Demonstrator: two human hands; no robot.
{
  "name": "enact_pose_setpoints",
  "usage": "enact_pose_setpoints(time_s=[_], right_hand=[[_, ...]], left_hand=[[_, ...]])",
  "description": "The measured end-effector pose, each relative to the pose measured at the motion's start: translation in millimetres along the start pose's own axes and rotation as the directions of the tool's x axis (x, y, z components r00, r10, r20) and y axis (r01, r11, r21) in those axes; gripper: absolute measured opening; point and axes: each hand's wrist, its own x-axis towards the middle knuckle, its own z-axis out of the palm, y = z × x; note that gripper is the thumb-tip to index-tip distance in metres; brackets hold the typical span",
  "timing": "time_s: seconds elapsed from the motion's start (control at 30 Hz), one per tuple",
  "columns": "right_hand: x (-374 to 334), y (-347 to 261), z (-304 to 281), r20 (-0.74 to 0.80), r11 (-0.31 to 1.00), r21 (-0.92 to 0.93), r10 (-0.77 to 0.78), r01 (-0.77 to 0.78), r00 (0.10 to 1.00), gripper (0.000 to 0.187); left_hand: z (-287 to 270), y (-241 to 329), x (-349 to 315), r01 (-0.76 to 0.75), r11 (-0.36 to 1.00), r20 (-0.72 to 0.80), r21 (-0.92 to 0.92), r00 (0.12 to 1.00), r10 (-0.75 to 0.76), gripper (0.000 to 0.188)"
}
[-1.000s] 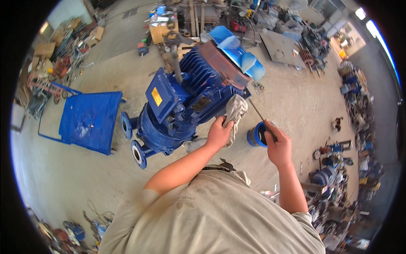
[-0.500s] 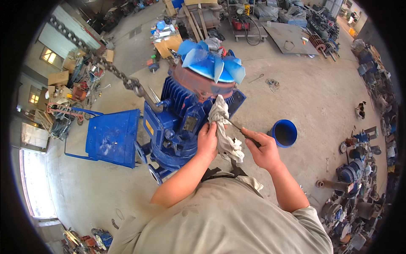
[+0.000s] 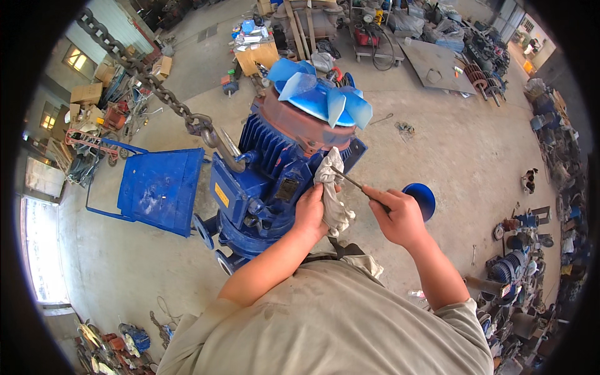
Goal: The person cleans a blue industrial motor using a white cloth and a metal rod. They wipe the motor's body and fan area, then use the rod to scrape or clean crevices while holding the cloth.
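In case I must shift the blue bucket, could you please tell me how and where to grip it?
Perhaps grip the blue bucket by its right rim, coming from above and right: its round mouth faces up and that edge is exposed, while the right hand covers its lower left.

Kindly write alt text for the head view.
A person holds a crumpled pale rag in the left grip and, in the right grip, a thin tool, tip at the rag, before a blue electric motor with blue fan blades. Blue bucket at right.
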Motion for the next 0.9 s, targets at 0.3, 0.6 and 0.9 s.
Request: enact_pose_setpoints(time_s=[0.3, 0.6, 0.9], right_hand=[[70, -30, -2, 0.252, 0.956, -0.271, -0.046, 0.116, 0.967, 0.029], [117, -15, 46, 0.611, 0.957, -0.276, 0.101, 0.092, 0.785, 0.032], [80, 11, 128, 0.680, 0.980, -0.184, 0.073, 0.073, 0.730, 0.031]], left_hand=[[-20, -1, -6, 0.049, 0.998, 0.177, 0.027, 0.983, -0.053, 0.037], [-84, -29, 4, 0.053, 0.999, 0.088, -0.007, 0.995, -0.052, 0.038], [-129, -36, -7, 0.160, 0.986, -0.177, -0.049, 0.970, -0.166, 0.033]])
